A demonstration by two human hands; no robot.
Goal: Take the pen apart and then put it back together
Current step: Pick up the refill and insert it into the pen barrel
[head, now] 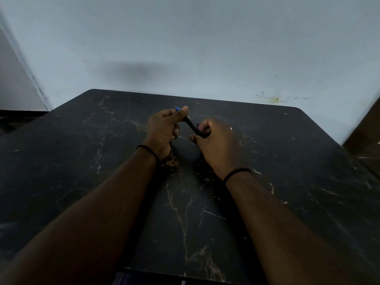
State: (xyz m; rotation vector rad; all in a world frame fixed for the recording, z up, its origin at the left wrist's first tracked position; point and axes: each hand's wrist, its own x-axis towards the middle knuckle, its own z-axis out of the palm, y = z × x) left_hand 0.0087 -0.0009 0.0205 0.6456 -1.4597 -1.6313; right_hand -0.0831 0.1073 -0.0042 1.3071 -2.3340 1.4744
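I see the slim black pen (pixel 192 126) with a blue tip held slantwise above the black marble-look table (pixel 287 171), between both hands. Left hand (pixel 164 130) curled, thumb and fingers pinching the tip end. Right hand (pixel 216 142) closed round the lower end; its fingers hide that end. Thin black bands on both wrists. Pale blue-grey wall (pixel 205 48) behind, stained at the right. Both forearms cover the near tabletop.

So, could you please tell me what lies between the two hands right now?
In the head view, only the pen spans the gap, gripped by the left hand and the right hand, above the bare dark table.
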